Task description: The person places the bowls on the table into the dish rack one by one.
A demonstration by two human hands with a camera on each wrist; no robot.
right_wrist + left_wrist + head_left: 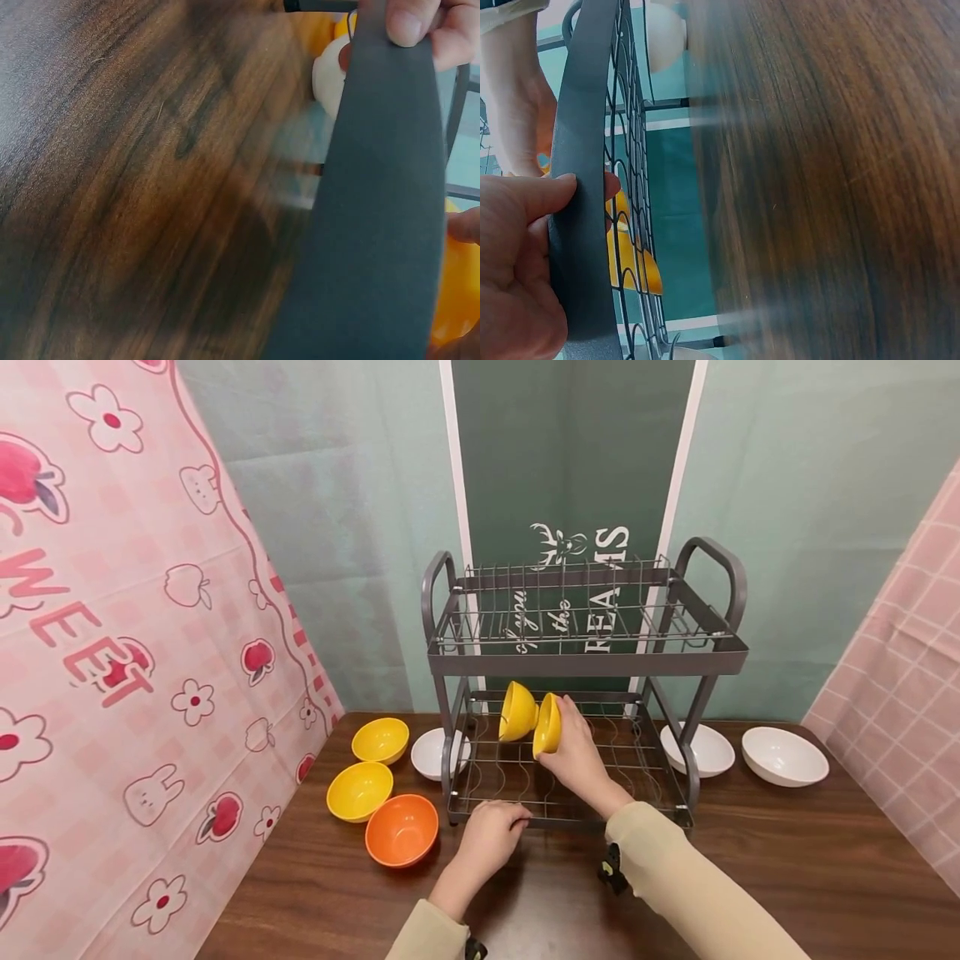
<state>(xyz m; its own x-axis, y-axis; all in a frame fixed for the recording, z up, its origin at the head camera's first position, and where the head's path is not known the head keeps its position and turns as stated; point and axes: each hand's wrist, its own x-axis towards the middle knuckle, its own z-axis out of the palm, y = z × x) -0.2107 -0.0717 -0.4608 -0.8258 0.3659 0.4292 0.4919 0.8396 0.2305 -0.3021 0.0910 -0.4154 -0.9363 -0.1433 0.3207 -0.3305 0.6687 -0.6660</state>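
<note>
My right hand [576,752] holds a small yellow bowl [548,725] on its side over the lower tier of a dark grey two-tier dish rack [588,662]. Just left of it, a second yellow bowl [517,713] stands on edge among the wires, and the two overlap in the head view. My left hand [491,835] grips the front rail [585,187] of the lower tier, thumb on one face and fingertips behind it in the left wrist view. In the right wrist view, the rail hides much of the held bowl [457,292].
Left of the rack sit two yellow bowls [380,741] [360,792], an orange bowl [402,831] and a white bowl [435,754]. Two more white bowls [701,750] [785,757] stand at the right on the wooden table [810,852]. Cloth hangs behind and at both sides.
</note>
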